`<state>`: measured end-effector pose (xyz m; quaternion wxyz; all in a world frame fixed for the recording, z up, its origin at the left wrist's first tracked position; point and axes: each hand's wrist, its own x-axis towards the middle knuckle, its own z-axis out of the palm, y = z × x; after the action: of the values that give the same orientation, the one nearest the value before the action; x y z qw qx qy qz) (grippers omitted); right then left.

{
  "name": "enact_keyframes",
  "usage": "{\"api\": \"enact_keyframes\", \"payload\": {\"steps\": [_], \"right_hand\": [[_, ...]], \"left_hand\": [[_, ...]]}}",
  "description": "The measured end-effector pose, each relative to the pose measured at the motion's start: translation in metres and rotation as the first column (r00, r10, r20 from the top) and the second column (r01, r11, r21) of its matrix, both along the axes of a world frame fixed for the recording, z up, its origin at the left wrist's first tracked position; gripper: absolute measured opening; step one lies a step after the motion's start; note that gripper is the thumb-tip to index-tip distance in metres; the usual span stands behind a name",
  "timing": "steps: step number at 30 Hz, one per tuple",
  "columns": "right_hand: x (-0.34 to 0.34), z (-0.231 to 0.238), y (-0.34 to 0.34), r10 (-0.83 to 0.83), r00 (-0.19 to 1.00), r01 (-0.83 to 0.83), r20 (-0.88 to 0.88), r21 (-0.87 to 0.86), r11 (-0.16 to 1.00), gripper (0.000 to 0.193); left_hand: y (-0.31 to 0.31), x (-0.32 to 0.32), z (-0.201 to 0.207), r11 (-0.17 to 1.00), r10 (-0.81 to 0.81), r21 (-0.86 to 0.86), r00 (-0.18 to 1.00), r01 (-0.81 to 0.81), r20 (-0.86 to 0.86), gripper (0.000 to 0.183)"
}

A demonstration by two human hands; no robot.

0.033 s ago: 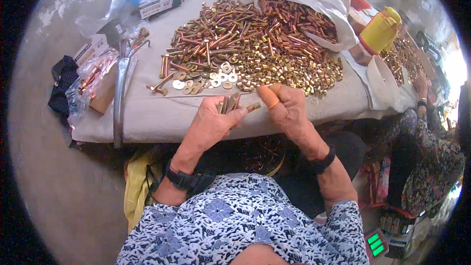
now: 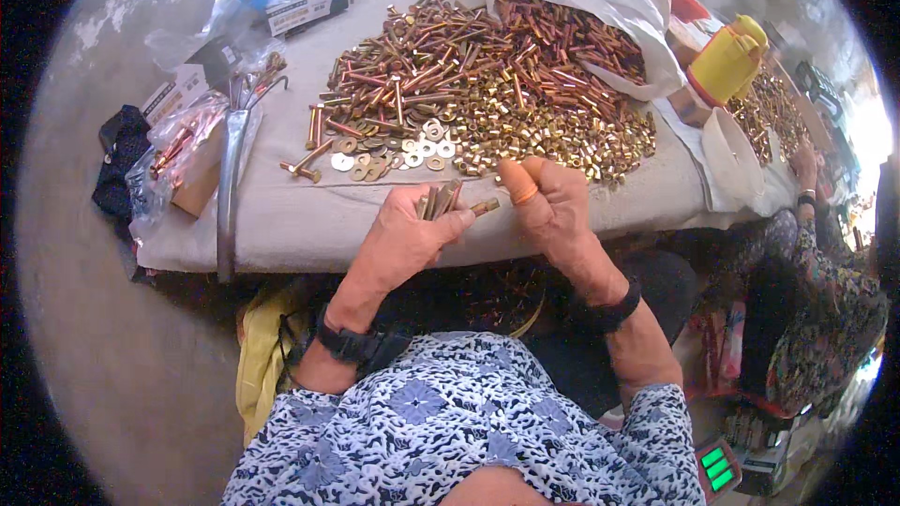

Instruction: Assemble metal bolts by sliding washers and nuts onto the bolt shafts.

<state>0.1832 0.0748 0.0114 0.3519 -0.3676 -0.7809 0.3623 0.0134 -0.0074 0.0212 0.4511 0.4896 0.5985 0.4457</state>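
- Clasped several bolts (image 2: 438,200) in a closed left hand (image 2: 403,230), nearer than the washers (image 2: 403,152).
- Curled the right hand (image 2: 555,204), right of the washers; couldn't tell if holding anything.
- Seemingly capped one bolt (image 2: 486,207); left many loose bolts (image 2: 422,66) beyond the washers.

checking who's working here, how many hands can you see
3: the person's left hand, holding bolts; their right hand, just right of it; and a co-worker's hand at the far right, beside another heap of metal parts. More may be hidden.

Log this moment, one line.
Left hand: holding brassy metal bolts | Right hand: beside bolts, contents unclear | Ahead: short golden metal cylinders
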Motion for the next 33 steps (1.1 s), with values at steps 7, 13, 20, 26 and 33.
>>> {"api": "enact_keyframes", "payload": {"steps": [7, 13, 20, 26, 33], "right_hand": [[-0.036, -0.010, 0.025, -0.168, 0.974, -0.004, 0.155, 0.747, 0.665, 0.031], [-0.052, -0.019, 0.026, -0.201, 0.898, -0.173, 0.392, 0.732, 0.659, 0.025], [-0.047, -0.024, 0.028, -0.090, 0.959, -0.150, 0.269, 0.750, 0.644, 0.012], [-0.045, -0.028, 0.025, -0.130, 0.958, -0.129, 0.254, 0.793, 0.596, 0.011], [-0.044, -0.021, 0.020, -0.093, 0.957, -0.148, 0.275, 0.738, 0.658, 0.012]], "left_hand": [[-0.005, -0.013, -0.002, 1.000, -0.009, -0.011, 0.994, 0.011, 0.111, 0.013], [-0.005, -0.023, 0.002, 0.996, 0.005, -0.088, 0.989, 0.008, 0.149, 0.016], [-0.005, -0.022, 0.001, 0.998, 0.005, -0.058, 0.980, 0.006, 0.200, 0.018], [-0.005, -0.022, -0.004, 0.999, -0.024, -0.031, 0.978, 0.031, 0.207, 0.021], [-0.007, -0.021, 0.005, 0.999, 0.032, -0.026, 0.979, -0.027, 0.200, 0.021]]}}
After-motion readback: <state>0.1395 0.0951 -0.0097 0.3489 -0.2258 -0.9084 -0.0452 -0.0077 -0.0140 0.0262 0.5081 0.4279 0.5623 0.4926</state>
